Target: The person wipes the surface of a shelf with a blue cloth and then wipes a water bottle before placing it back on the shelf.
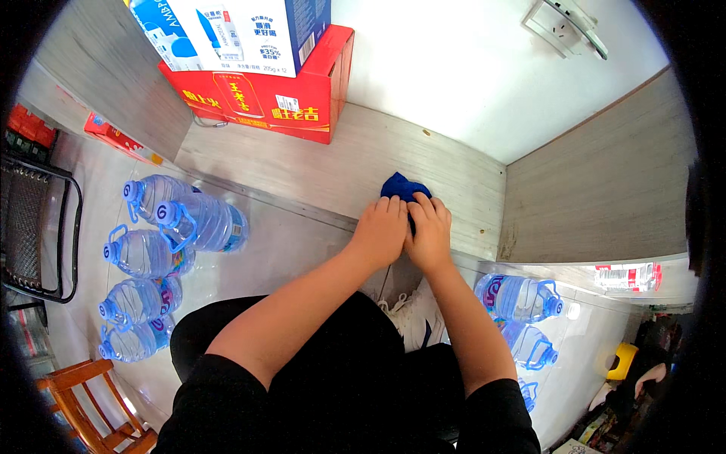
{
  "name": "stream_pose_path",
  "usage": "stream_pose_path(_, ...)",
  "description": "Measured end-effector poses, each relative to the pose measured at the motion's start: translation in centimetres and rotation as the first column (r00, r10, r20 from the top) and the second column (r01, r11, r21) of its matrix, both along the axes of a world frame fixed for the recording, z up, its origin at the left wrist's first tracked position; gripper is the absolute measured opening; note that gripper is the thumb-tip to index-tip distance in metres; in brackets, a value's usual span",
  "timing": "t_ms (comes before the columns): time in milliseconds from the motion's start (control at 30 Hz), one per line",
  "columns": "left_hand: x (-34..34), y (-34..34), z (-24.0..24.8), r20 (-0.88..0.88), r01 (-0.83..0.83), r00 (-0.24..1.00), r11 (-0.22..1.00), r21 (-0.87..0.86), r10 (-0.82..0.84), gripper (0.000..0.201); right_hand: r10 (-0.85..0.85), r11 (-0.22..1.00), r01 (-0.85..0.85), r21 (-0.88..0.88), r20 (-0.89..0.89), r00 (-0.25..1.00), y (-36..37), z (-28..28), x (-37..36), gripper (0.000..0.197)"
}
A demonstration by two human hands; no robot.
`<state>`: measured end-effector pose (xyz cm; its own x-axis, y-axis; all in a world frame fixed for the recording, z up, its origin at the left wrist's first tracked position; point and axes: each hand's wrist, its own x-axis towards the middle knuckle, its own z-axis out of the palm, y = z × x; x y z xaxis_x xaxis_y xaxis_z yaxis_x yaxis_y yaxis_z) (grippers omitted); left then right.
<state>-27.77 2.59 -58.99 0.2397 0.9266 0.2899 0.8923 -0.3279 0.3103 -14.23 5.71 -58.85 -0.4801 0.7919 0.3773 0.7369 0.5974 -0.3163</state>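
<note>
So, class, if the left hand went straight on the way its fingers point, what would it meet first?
The blue cloth, which the left hand seems to touch; beyond it, probably the white wall, though depth is unclear.

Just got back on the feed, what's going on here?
A person has both hands on a bunched blue cloth on a pale wood-look shelf: the left hand and right hand are side by side. Toward the shelf's left end, a white-and-blue carton sits on a red box. Large water bottles stand on both sides of the person.
</note>
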Motion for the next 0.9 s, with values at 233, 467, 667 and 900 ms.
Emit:
stream_pose_path(233,0.1,-0.2,-0.5,-0.015,-0.012,1.0,0.999,0.052,0.012,0.039,-0.005,1.0,0.005,0.023,0.002,1.0,-0.2,0.4,-0.3,0.029)
stream_pose_path(467,0.2,-0.5,-0.5,-0.023,-0.017,1.0,0.997,0.08,0.019,0.039,-0.025,0.999,0.025,0.035,0.008,1.0,-0.4,-0.1,-0.3,0.032)
stream_pose_path(667,0.6,-0.5,-0.3,-0.091,-0.043,0.995,0.997,0.058,0.048,0.041,-0.028,0.999,0.028,0.027,0.001,1.0,-0.4,-0.3,-0.1,0.035)
stream_pose_path(900,0.8,-0.2,0.1,-0.145,-0.039,0.988,0.998,0.045,0.045,0.047,-0.064,0.998,0.064,0.013,0.015,0.998,-0.4,0.1,0.1,0.036)
